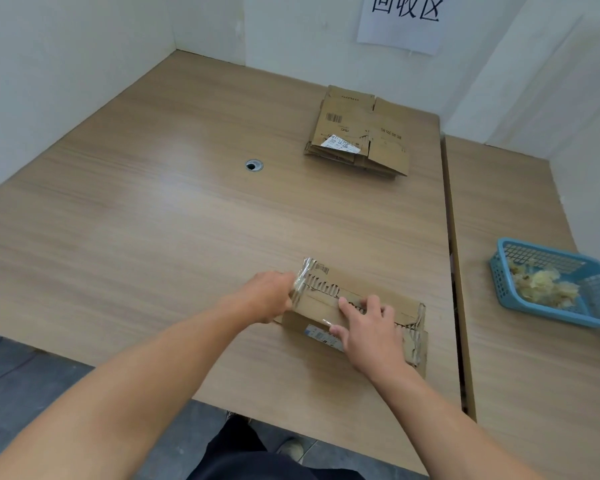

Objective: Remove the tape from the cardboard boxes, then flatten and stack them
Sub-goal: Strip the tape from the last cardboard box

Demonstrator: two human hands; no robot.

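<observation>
Looking down from my head: my left hand grips the crumpled clear tape at the left end of the cardboard box. My right hand presses on the box's top with straight fingers. The flattened boxes lie well beyond my fingers, and the blue basket is off to the right.

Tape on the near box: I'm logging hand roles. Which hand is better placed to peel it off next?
Left. The left hand grips the loose clear tape at the left end of the cardboard box, while the right hand lies on the box top, likely steadying it.
</observation>
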